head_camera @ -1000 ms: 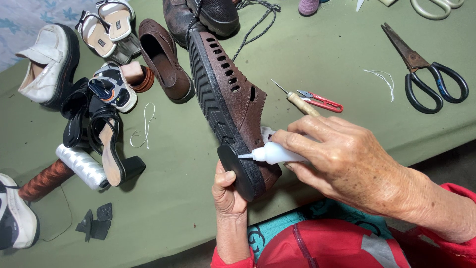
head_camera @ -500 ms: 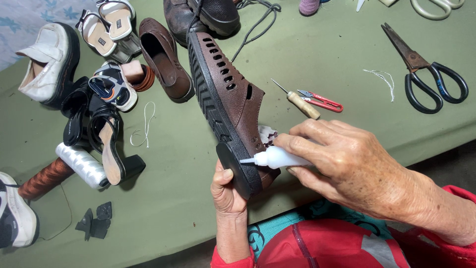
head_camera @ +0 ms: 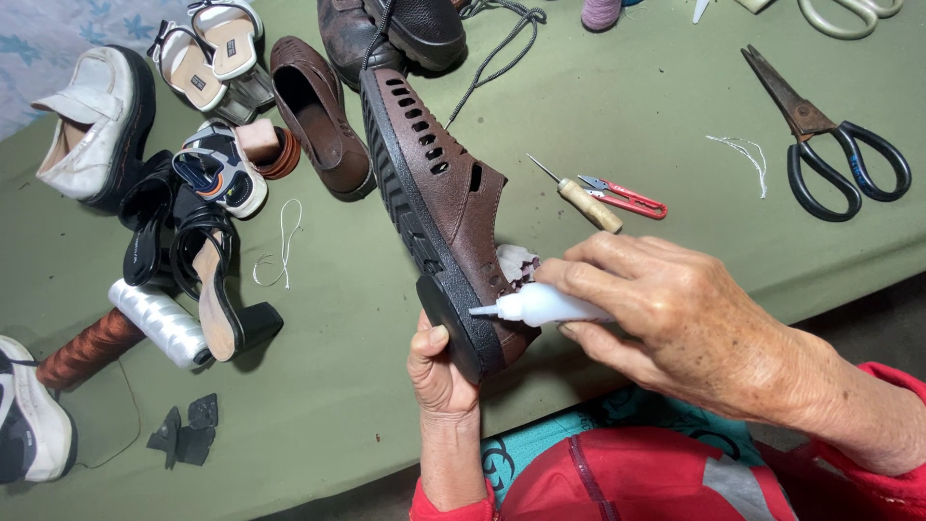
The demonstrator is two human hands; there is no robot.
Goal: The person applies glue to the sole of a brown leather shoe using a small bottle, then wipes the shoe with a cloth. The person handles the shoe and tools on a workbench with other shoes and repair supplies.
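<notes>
The head view looks down on an olive-green cloth-covered table (head_camera: 627, 87) strewn with footwear and tools; a patch of pale blue patterned fabric (head_camera: 58, 29) shows at the far left corner. On the left lie a cream platform shoe (head_camera: 92, 125), white strappy sandals (head_camera: 207, 53), a black heeled sandal (head_camera: 207, 280), a spool of white thread (head_camera: 159, 323) and a copper-coloured spool (head_camera: 87, 349). A brown loafer (head_camera: 318, 121) sits further in. On the right are black-handled scissors (head_camera: 825, 140), red thread snips (head_camera: 622, 196) and a wooden-handled awl (head_camera: 584, 201).

The brown perforated shoe (head_camera: 444, 193) stands on its side at the near middle of the table, its black ribbed sole facing left and its heel toward the person. The leather upper has rows of slots, and the sole edge at the heel is dark and smooth.

The left hand (head_camera: 439, 367) grips the heel from below, its thumb pressed against the sole. The right hand (head_camera: 675, 318) is closed around a small white glue tube (head_camera: 545, 307), with the nozzle touching the seam between sole and upper.
</notes>
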